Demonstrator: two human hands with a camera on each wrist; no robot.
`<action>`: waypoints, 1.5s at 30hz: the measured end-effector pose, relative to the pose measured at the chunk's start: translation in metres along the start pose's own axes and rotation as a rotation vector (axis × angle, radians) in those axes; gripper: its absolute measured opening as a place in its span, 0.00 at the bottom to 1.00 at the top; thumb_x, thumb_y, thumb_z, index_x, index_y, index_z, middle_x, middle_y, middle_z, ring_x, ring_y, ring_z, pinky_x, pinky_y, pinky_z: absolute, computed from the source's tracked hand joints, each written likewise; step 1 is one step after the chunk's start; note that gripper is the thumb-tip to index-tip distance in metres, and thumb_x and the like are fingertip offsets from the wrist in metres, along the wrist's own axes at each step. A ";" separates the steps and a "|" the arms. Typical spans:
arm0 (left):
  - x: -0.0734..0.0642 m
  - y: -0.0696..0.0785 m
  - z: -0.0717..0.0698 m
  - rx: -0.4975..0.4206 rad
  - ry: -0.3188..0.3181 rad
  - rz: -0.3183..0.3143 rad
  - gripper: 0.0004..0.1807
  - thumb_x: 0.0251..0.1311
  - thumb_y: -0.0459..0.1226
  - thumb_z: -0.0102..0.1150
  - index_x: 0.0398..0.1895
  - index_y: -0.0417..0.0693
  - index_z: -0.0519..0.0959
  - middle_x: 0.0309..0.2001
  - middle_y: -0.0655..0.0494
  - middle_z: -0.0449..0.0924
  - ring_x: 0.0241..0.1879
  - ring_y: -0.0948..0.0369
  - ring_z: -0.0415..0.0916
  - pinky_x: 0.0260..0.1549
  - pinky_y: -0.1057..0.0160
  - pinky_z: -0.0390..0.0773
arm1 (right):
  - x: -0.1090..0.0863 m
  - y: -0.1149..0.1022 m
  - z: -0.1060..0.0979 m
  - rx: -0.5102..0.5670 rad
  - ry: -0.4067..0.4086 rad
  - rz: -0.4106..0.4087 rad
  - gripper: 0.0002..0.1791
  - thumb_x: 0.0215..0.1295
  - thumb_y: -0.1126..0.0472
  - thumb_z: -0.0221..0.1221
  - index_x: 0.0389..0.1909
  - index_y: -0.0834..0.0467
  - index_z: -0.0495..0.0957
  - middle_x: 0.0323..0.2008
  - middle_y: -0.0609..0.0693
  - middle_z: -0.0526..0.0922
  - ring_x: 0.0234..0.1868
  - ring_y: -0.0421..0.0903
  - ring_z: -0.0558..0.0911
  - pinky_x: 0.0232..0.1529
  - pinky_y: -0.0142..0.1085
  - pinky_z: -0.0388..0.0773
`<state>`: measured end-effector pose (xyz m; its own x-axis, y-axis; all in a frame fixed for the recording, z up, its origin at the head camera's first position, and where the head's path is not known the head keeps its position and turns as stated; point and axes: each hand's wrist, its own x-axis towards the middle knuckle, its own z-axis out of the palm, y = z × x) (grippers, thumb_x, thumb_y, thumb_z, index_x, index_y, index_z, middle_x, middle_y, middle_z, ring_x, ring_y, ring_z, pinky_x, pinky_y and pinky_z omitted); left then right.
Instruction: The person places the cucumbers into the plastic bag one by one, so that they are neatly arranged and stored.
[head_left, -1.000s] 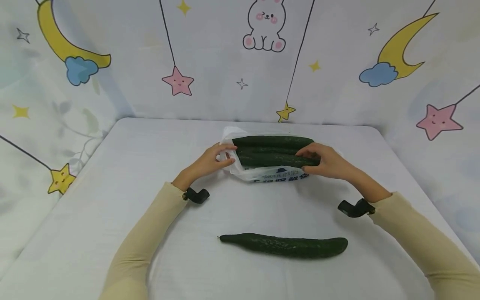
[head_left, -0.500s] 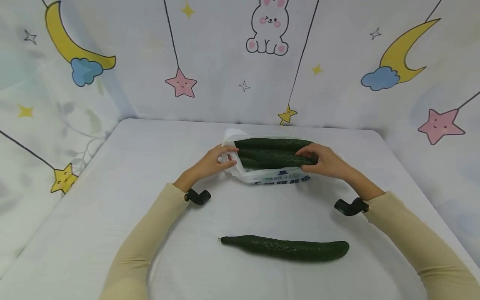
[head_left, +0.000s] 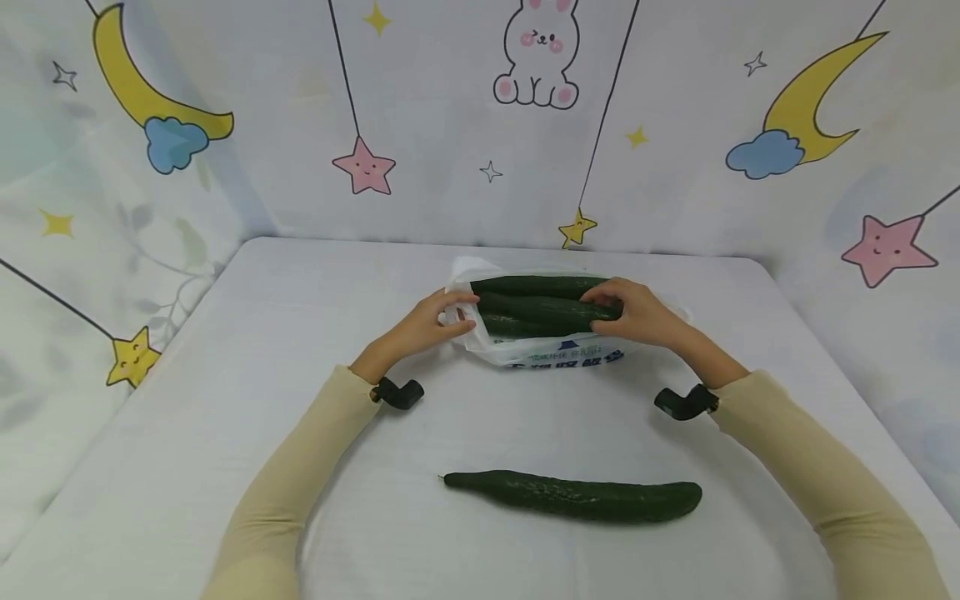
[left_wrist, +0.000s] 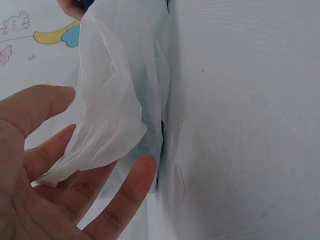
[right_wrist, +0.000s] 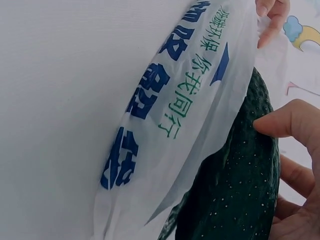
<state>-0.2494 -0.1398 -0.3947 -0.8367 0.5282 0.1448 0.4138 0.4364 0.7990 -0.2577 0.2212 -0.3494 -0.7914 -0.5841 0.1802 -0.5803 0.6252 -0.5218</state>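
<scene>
A white plastic bag (head_left: 480,340) printed with blue and green characters lies on its side towards the back of the table, with several dark green cucumbers showing through its long opening. My right hand (head_left: 637,314) grips the right end of one cucumber (head_left: 540,311), thumb on the near side and fingers over the far side. The right wrist view shows the thumb pressed on its bumpy skin. At the bag's left end is my left hand (head_left: 420,327), thumb and fingers apart; in the left wrist view the bag's white corner (left_wrist: 100,145) drapes across its spread fingers.
Another cucumber (head_left: 577,497) lies alone on the white tablecloth (head_left: 375,517), nearer the front, its thin stem end to the left. Behind the table hangs a white backdrop (head_left: 435,108) with printed moons, stars and a rabbit.
My right hand has shifted a little to the left, and the right end of the gripped cucumber has moved left with it. The left hand stays at the bag's left end.
</scene>
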 end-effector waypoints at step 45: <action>0.000 0.001 -0.002 0.012 0.002 -0.016 0.26 0.67 0.38 0.59 0.67 0.41 0.70 0.68 0.43 0.66 0.75 0.45 0.46 0.62 0.44 0.66 | 0.044 0.002 0.027 0.055 0.055 0.002 0.22 0.58 0.69 0.65 0.55 0.66 0.78 0.48 0.62 0.77 0.50 0.57 0.74 0.50 0.52 0.70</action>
<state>-0.2498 -0.1405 -0.3931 -0.8439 0.5196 0.1338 0.4048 0.4530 0.7943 -0.2881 0.1828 -0.3650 -0.8028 -0.5528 0.2235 -0.5684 0.5962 -0.5670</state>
